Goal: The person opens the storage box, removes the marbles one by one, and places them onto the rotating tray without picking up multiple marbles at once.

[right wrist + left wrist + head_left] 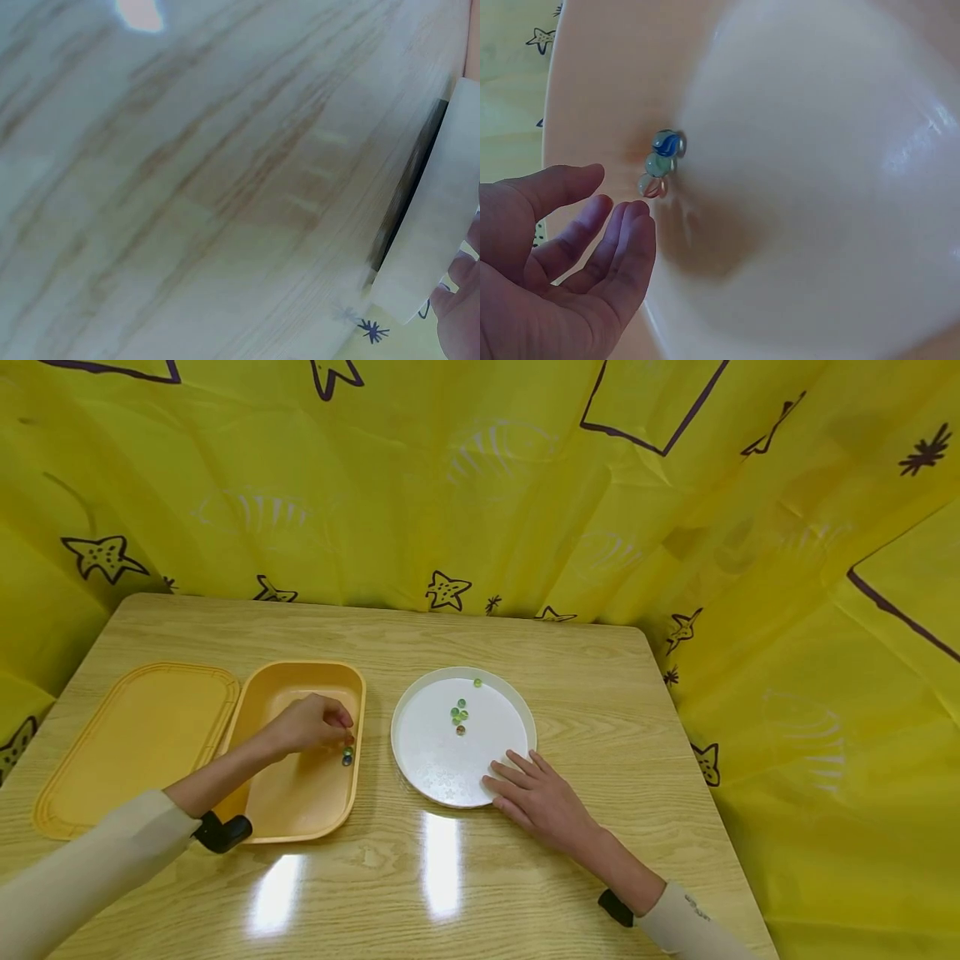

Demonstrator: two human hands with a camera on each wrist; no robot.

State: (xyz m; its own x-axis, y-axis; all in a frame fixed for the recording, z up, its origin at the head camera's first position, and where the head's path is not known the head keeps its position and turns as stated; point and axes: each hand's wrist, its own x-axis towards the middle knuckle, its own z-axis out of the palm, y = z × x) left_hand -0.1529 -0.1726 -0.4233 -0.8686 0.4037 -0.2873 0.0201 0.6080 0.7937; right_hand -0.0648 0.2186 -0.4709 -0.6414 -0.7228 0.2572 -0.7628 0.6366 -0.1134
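Note:
My left hand [311,724] is inside the orange tub [258,837], its fingers loosely bent beside three glass marbles. In the left wrist view a blue-swirled marble [667,142], a green marble [658,164] and a reddish marble [651,185] lie in a row along the tub's side. The fingertips are close to the reddish one, and nothing shows between thumb and fingers. My right hand [543,802] lies over the near right rim of the round white tray [427,760], fingers spread. Several marbles [460,714], mostly green, sit in that tray, with one yellow-green marble [477,682] near its far rim.
A flat orange lid [138,743] lies left of the tub. Both containers stand on a wood-grain table [600,710]. Yellow sheeting [390,485] with drawn stars hangs behind the table and along its right side.

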